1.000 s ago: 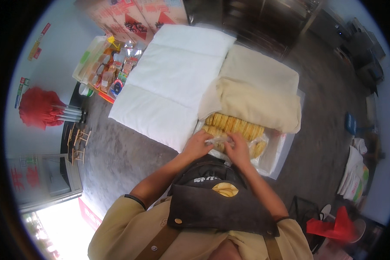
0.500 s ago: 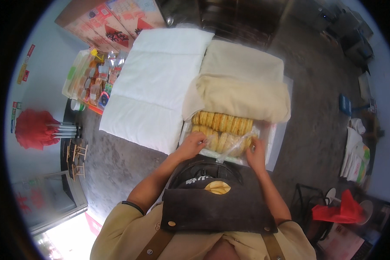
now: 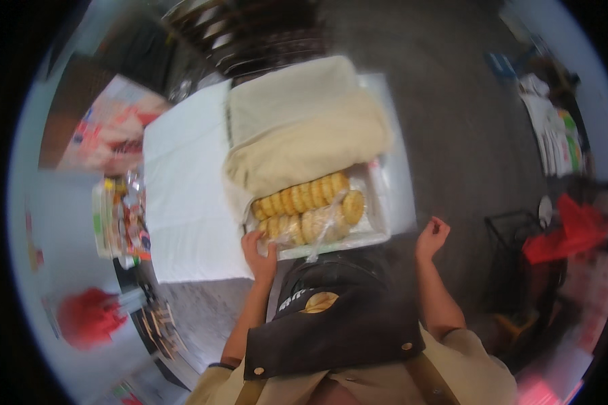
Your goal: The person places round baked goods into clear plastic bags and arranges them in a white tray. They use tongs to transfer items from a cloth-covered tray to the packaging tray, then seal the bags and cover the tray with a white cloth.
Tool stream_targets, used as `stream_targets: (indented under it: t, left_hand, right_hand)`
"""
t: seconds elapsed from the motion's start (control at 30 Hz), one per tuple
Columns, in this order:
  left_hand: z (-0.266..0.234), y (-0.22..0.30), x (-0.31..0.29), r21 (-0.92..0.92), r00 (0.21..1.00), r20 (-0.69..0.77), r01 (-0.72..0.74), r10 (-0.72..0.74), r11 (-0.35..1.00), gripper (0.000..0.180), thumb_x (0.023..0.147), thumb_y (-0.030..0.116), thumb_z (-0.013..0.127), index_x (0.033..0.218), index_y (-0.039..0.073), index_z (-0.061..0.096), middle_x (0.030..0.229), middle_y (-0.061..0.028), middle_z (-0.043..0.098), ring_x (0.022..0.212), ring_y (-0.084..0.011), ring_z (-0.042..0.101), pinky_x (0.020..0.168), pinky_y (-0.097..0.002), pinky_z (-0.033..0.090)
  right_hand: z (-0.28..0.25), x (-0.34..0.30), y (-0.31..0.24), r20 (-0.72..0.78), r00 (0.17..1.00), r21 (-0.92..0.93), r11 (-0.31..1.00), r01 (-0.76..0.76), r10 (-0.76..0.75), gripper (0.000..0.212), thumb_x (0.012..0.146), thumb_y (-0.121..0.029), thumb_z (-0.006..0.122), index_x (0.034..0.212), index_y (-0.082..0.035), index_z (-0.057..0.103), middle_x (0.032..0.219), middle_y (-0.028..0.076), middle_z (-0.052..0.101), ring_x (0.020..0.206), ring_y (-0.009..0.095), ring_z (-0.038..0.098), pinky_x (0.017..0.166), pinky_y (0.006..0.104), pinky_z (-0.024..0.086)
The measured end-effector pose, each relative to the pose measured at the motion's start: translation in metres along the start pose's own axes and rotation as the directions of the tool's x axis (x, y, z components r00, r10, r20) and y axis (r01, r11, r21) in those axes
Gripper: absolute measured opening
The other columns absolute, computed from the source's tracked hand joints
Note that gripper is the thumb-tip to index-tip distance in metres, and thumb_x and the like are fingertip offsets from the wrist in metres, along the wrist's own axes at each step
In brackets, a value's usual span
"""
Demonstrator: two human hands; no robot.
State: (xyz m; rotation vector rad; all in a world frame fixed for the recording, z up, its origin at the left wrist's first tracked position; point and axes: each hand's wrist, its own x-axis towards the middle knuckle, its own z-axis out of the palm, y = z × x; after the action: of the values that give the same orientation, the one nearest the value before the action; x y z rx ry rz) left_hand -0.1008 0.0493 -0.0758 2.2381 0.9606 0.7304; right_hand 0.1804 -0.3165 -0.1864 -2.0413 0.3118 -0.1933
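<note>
In a white box (image 3: pixel 384 236), golden round cakes (image 3: pixel 297 199), standing on edge in two rows, packed face to face. In the far row, bare sides, ridged close together, yellow with browner patches. Over the near row, crumpled clear plastic film (image 3: pixel 329 224), with one loose end hanging across the box's front rim. At the right end of that row, one cake turned more toward the camera, showing a round yellow face. Over the far part of the box, a thick beige cloth (image 3: pixel 311 135), folded back just behind the far row.

At the near left corner of the box, fingers of the left hand (image 3: pixel 259 258), bent at the rim, just beside the left end of the near row; impossible to tell whether gripping film or edge. Off to the right, well apart from cakes and box, fingers of the right hand (image 3: pixel 431 239), loosely curled, slightly parted, with nothing visible in them.

Left of the box, a wide white quilt (image 3: pixel 189 196). Beyond its left edge, a pale crate (image 3: pixel 100 223) of bottles (image 3: pixel 136 226), too blurred for detail. Farther back, a pink carton (image 3: pixel 111 128); far right, a red bag (image 3: pixel 564 233).
</note>
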Motion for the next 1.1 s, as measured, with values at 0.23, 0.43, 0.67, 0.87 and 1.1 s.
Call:
stream_targets:
  t: [0.23,0.43,0.67,0.87,1.1]
  left_hand:
    - [0.015,0.047,-0.019,0.170,0.970,0.225,-0.129,0.089,0.977,0.050,0.077,0.007,0.074,0.126,0.004,0.063,0.131,-0.0198,0.053,0.127,-0.0407,0.050,0.113,-0.0488,0.039]
    - [0.037,0.090,-0.010,0.265,0.928,0.365,-0.177,0.071,0.948,0.056,0.076,0.008,0.076,0.130,0.005,0.061,0.136,-0.0211,0.053,0.131,-0.0417,0.050,0.115,-0.0497,0.038]
    - [0.041,0.110,-0.024,0.359,0.928,0.370,-0.115,-0.028,0.926,0.057,0.077,0.006,0.076,0.132,0.004,0.059,0.138,-0.0215,0.053,0.133,-0.0424,0.050,0.116,-0.0496,0.038]
    - [0.033,0.117,-0.039,0.385,0.951,0.292,-0.022,-0.099,0.923,0.057,0.078,0.004,0.075,0.132,0.003,0.058,0.136,-0.0214,0.054,0.132,-0.0419,0.051,0.116,-0.0493,0.038]
    - [0.041,0.111,-0.049,0.376,0.951,0.277,0.026,-0.139,0.926,0.056,0.079,0.006,0.075,0.132,0.004,0.058,0.135,-0.0202,0.054,0.131,-0.0410,0.051,0.116,-0.0484,0.039]
  right_hand:
    - [0.008,0.008,0.277,0.381,0.823,-0.476,0.853,-0.217,0.422,0.014,0.094,-0.008,0.061,0.103,-0.004,0.072,0.095,0.011,0.069,0.093,0.027,0.069,0.078,0.0416,0.058]
    - [0.076,0.021,0.308,0.810,0.565,-0.451,0.781,0.432,0.155,0.027,0.098,-0.017,0.057,0.119,-0.007,0.071,0.104,0.013,0.071,0.097,0.031,0.070,0.081,0.0479,0.059]
    - [0.150,0.014,0.242,0.329,0.056,0.015,0.054,-0.998,0.943,0.041,0.098,-0.013,0.054,0.136,-0.013,0.069,0.118,0.015,0.072,0.103,0.032,0.070,0.087,0.0443,0.058]
    - [0.168,0.018,0.246,0.509,0.218,-0.003,0.255,-0.967,0.833,0.040,0.098,-0.012,0.053,0.134,-0.011,0.070,0.119,0.015,0.073,0.103,0.030,0.070,0.086,0.0446,0.057]
    - [0.185,0.053,0.268,0.677,0.345,-0.193,0.609,-0.769,0.650,0.039,0.097,-0.011,0.052,0.131,-0.009,0.071,0.120,0.015,0.073,0.104,0.029,0.069,0.085,0.0450,0.056]
